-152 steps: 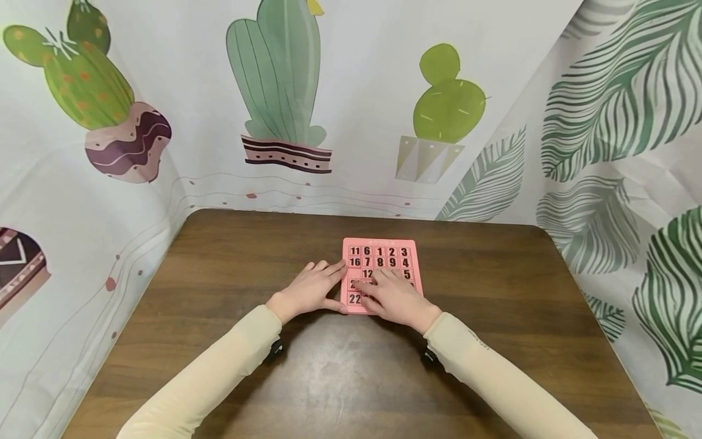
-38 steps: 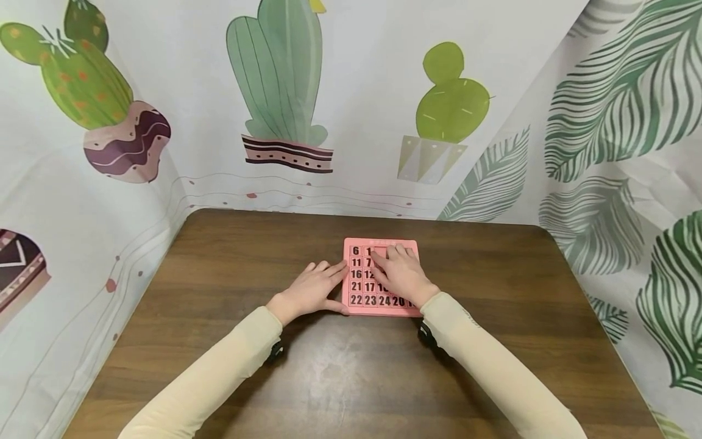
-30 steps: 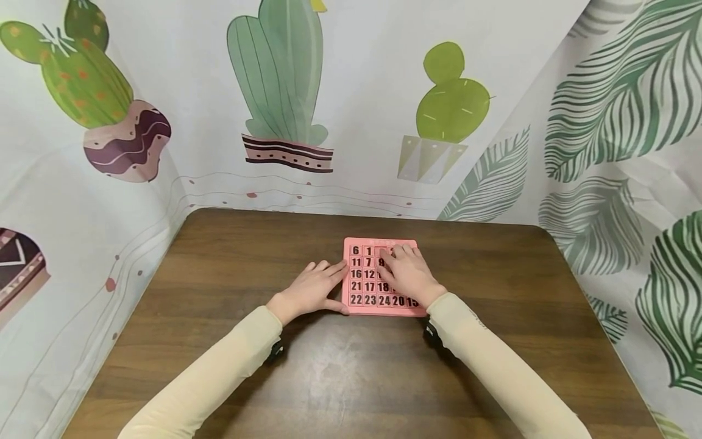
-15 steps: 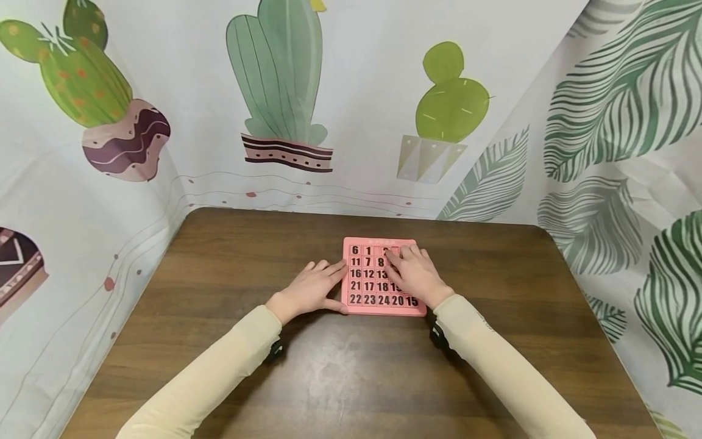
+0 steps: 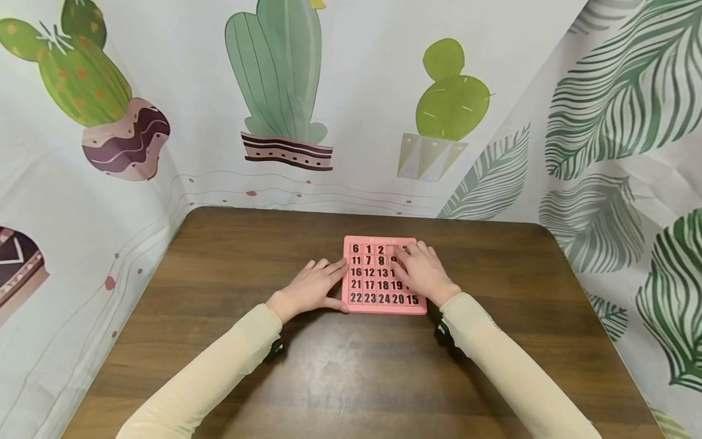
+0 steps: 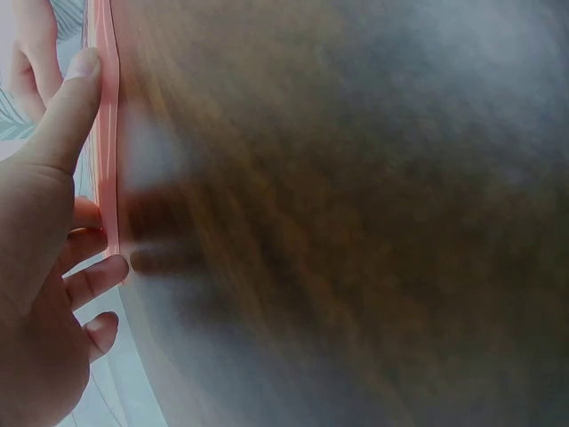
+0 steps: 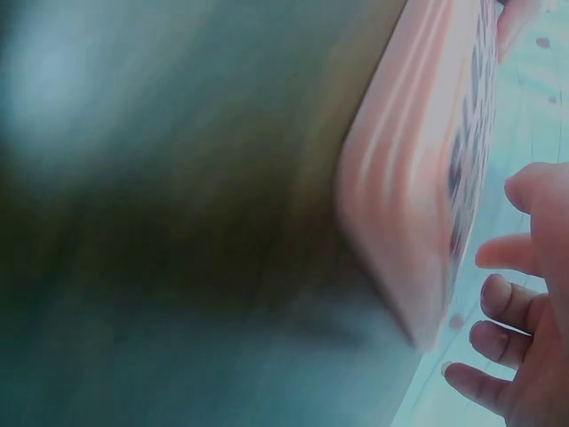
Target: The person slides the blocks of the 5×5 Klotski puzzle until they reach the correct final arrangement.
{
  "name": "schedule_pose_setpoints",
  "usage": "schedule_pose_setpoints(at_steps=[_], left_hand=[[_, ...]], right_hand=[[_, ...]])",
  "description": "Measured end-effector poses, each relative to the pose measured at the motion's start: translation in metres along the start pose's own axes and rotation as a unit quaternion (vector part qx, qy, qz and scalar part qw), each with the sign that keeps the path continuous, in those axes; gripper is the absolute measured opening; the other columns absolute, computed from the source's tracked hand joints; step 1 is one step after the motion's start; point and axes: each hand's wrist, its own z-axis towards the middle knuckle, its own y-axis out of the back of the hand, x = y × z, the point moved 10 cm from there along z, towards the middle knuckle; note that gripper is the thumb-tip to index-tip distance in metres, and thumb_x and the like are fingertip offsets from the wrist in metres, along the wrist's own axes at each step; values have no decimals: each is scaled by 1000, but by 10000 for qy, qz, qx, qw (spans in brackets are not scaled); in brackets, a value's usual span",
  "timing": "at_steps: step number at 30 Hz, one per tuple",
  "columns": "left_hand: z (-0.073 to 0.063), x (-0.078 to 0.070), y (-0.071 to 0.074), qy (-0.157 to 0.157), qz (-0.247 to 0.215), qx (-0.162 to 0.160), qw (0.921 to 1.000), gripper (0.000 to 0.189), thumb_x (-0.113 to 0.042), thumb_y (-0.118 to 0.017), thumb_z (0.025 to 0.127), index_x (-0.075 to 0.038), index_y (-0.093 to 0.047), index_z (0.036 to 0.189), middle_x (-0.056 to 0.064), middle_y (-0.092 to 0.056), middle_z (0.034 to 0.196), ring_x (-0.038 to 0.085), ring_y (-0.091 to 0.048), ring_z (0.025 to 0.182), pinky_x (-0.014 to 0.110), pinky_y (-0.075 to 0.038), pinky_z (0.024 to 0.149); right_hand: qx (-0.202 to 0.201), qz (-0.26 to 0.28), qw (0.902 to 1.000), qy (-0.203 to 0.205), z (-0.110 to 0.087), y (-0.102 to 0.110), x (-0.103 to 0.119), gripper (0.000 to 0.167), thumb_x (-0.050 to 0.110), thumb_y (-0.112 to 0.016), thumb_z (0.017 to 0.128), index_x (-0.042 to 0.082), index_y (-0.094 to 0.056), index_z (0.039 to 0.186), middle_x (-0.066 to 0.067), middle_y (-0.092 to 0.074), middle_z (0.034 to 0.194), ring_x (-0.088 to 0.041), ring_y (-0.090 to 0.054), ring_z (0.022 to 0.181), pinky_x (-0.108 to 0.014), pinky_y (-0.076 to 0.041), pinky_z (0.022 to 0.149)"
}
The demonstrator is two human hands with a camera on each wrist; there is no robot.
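Observation:
A pink sliding number puzzle (image 5: 368,285) with black-numbered tiles lies flat on the table. My left hand (image 5: 309,286) lies at its left side, fingertips against the left edge and thumb at the near left corner. In the left wrist view that thumb (image 6: 71,116) touches the pink side of the frame. Over the puzzle's right part is my right hand (image 5: 423,271), fingers loosely bent and forefinger close to the top rows. A bare slot shows in the top row, right of the tile 2 (image 5: 381,249). Several tiles in the right columns are hidden under this hand.
The brown wooden table (image 5: 329,378) extends around the puzzle on all sides. Behind it hangs a white cloth (image 5: 362,91) printed with cacti and leaves. Dark wrist cameras (image 5: 442,333) sit under both sleeves.
Since the oldest frame, the left column and top row tiles have shifted. Lately the tile 2 has slid left and the bare slot moved right. My right hand has drifted right; my left stays put.

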Motion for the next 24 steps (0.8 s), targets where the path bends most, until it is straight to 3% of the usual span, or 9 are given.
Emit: schedule_pose_setpoints(at_steps=[8, 24], left_hand=[[0, 0, 1, -5, 107, 35, 9999, 106, -73, -70, 82, -5, -43, 159, 12, -40, 165, 29, -50, 126, 46, -40, 98], [1, 0, -2, 30, 127, 48, 9999, 108, -75, -69, 81, -5, -42, 159, 12, -39, 165, 28, -50, 125, 45, -40, 98]], right_hand=[[-115, -65, 9997, -226, -15, 5, -25, 45, 32, -59, 104, 1, -69, 135, -14, -57, 95, -33, -48, 93, -47, -40, 82], [-46, 64, 10000, 28, -11, 3, -4, 44, 31, -61, 104, 5, -67, 139, -13, -58, 96, -31, -46, 90, -46, -40, 81]])
